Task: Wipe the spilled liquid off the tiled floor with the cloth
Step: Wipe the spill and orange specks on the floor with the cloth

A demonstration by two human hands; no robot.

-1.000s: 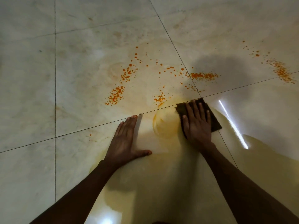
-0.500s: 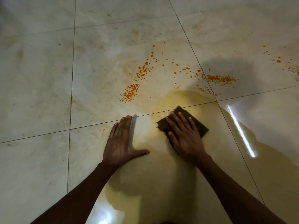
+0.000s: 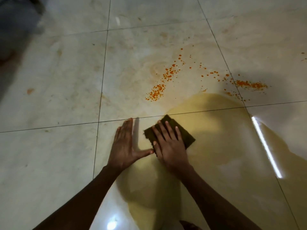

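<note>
A dark folded cloth (image 3: pixel 183 132) lies flat on the pale tiled floor (image 3: pixel 58 146), inside a wide yellowish wet smear (image 3: pixel 216 130). My right hand (image 3: pixel 169 146) presses down on the cloth with fingers spread, covering its near half. My left hand (image 3: pixel 124 146) rests flat on the tile just left of it, holding nothing, its thumb tip touching the right hand. Orange droplets (image 3: pixel 157 92) speckle the tile beyond the cloth, and a further streak of orange spots (image 3: pixel 250 84) lies to the right across the grout line.
A dark object (image 3: pixel 15 17) stands at the far left corner. A bright strip of reflected light (image 3: pixel 265 146) crosses the wet tile on the right. Faint brown stains (image 3: pixel 29 91) mark the dry tiles on the left.
My right hand has slid the cloth leftward and slightly nearer, up against the left hand's thumb. The smear behind it has widened. The view has shifted left.
</note>
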